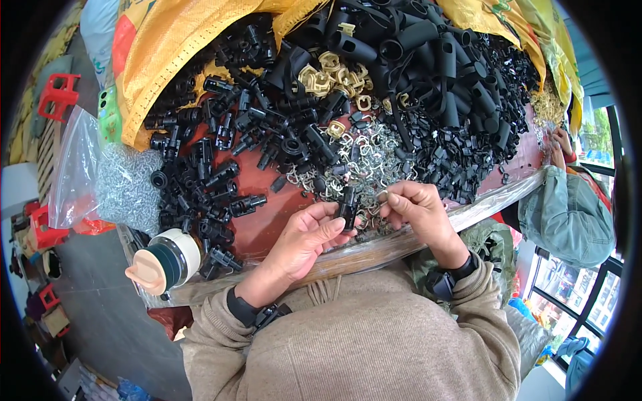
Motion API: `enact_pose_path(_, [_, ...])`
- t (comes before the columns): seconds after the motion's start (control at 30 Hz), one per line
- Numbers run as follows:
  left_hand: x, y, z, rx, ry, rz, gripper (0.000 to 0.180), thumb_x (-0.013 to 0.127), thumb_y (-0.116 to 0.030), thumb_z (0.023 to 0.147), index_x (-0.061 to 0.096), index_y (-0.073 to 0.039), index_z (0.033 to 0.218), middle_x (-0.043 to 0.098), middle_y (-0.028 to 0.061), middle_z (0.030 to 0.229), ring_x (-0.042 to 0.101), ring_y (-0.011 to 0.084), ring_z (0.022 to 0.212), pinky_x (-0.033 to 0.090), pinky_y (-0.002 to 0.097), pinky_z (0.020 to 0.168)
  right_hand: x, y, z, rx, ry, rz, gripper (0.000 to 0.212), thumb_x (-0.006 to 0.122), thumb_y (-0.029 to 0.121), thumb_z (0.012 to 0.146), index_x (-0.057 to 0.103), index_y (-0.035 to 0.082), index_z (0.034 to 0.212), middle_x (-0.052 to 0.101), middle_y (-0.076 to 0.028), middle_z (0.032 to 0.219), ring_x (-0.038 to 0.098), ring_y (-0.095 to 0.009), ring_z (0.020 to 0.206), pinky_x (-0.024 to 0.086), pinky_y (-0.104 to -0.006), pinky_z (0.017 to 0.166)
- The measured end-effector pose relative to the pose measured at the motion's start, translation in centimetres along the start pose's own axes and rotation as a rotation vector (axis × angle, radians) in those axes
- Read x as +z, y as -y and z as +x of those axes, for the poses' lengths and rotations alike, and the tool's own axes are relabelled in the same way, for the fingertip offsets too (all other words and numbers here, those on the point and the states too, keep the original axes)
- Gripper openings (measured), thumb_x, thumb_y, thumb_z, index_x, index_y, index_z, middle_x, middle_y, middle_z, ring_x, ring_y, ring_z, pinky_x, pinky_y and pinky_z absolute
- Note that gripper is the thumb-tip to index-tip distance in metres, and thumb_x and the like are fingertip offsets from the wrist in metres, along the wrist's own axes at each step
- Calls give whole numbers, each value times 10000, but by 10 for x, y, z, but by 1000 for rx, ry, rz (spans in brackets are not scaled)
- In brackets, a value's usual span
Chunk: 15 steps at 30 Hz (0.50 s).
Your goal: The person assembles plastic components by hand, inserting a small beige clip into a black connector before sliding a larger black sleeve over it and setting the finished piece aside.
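Observation:
Near the front edge of the table, my left hand (309, 235) is closed on a black plastic part (348, 206), held roughly upright between thumb and fingers. Just to its right, my right hand (422, 212) pinches a small silvery metal piece (382, 196) between thumb and forefinger; its exact shape is too small to make out. The two hands are apart. Beyond them lies a pile of bent silvery metal clips (364, 148). Loose black plastic fittings (231, 174) are heaped to the left, and small black plastic pieces (435, 157) to the right.
Black tubes (445, 57) and cream plastic rings (328, 77) fill the far side beneath yellow woven sacks (170, 50). A bag of small metal pieces (128, 180) and a lidded cup (164, 262) stand left. At far right, another person's hand (560, 144) reaches the table.

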<state>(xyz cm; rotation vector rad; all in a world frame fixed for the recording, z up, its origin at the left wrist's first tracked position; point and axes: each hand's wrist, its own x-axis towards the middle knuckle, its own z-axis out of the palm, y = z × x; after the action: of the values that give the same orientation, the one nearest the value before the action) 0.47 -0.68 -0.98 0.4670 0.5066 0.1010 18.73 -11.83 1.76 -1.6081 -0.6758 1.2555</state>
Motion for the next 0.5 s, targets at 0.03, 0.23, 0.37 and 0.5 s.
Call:
enact_pose_path(0.03, [1,-1,0,-1,11,-1,251,541,-151,822,508,-13,1028,581,106,975,577,167,856,471,259,752,0,0,-1,28,16,76,164,488,136,858,567,-6,837,565,-19,631,475,-46,482,383,-163,433])
enact_pose_path(0.23, [7,1,4,29,40,6,269,552,-171,816,507,-13,1029,575,108,991,562,166,900,459,272,782,1,0,-8,88,138,150,168,488,148,861,559,2,816,572,-26,667,472,-42,506,387,-164,456])
enact_pose_path(0.37, [7,5,8,21,85,1,288,565,-187,806,508,-12,1027,573,111,996,552,168,922,452,283,801,9,4,-11,126,175,94,177,494,155,857,561,9,783,544,-6,602,464,-38,482,359,-167,428])
enact_pose_path(0.5, [8,6,11,18,121,-6,301,568,-188,803,500,-11,1036,569,117,1001,552,174,923,448,298,817,7,6,-12,153,221,-26,177,512,166,849,560,20,762,537,0,602,461,-34,491,359,-168,436])
